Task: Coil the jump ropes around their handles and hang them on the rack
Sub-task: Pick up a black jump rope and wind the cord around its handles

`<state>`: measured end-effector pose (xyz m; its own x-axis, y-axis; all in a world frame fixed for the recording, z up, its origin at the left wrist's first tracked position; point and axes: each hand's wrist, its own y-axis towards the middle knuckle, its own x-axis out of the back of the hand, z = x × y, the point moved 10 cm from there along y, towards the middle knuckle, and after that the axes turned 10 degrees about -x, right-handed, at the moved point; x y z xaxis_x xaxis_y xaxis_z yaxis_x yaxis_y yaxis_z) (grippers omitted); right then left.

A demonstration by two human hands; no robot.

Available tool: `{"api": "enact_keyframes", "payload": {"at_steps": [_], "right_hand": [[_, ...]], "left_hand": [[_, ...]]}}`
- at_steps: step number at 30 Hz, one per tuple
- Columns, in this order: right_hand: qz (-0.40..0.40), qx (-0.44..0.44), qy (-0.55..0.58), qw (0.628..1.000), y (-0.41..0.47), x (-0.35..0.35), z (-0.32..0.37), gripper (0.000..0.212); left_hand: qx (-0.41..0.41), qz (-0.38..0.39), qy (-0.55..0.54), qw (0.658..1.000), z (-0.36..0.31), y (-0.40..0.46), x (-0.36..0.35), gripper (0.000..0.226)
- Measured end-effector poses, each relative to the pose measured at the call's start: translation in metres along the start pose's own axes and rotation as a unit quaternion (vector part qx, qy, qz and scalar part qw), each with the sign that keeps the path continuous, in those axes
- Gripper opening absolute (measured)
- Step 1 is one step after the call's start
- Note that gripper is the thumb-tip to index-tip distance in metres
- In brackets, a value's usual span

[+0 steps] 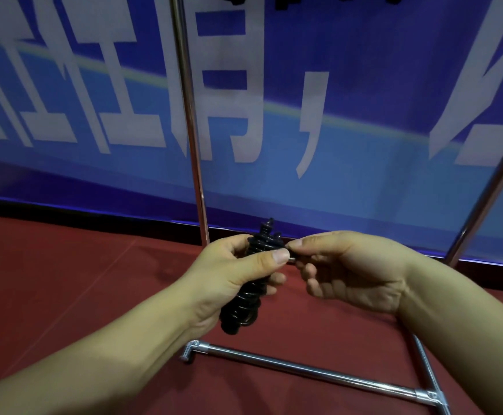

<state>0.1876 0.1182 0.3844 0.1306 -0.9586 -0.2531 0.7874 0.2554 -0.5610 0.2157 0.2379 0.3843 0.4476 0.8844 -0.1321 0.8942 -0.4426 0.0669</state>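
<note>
The left hand wraps around a black jump rope that is coiled tightly round its handles into a thick bundle. The bundle stands nearly upright, slightly tilted, its top poking out above the fingers toward 12 o'clock and its lower end hanging below the palm toward 6 o'clock. The left thumb presses across the front of the coils. The right hand, at 3 o'clock of the bundle, pinches something small and dark between thumb and forefinger right at the upper coils; it looks like the rope's end, though too little shows to be sure. Its other fingers curl loosely beneath.

Both hands hover above a red floor. The chrome rack stands just behind them: one upright pole rises at 12 o'clock, another slants up at 2 o'clock, and its base bar lies on the floor at 5 o'clock. A blue banner with large white characters fills the background.
</note>
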Motion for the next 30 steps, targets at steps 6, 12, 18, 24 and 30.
{"api": "enact_keyframes", "payload": {"at_steps": [6, 12, 18, 24, 30], "right_hand": [[-0.053, 0.090, 0.035, 0.994, -0.008, 0.005, 0.014, 0.019], [-0.086, 0.167, -0.003, 0.982, -0.018, 0.005, 0.025, 0.020], [-0.124, 0.226, -0.130, 0.958, -0.025, -0.004, 0.031, 0.014], [-0.132, 0.264, -0.167, 0.941, -0.031, -0.004, 0.041, 0.007], [-0.183, 0.258, -0.112, 0.942, -0.026, 0.008, 0.038, 0.018]], "left_hand": [[0.007, -0.002, -0.024, 1.000, 0.005, 0.006, 0.002, 0.056], [0.039, 0.023, -0.053, 0.998, 0.009, 0.003, -0.010, 0.047], [0.077, -0.012, -0.040, 0.996, 0.012, 0.002, -0.008, 0.059], [-0.017, -0.040, 0.079, 0.996, 0.001, 0.009, 0.003, 0.031], [-0.114, -0.033, 0.169, 0.979, -0.015, 0.009, 0.000, 0.028]]}}
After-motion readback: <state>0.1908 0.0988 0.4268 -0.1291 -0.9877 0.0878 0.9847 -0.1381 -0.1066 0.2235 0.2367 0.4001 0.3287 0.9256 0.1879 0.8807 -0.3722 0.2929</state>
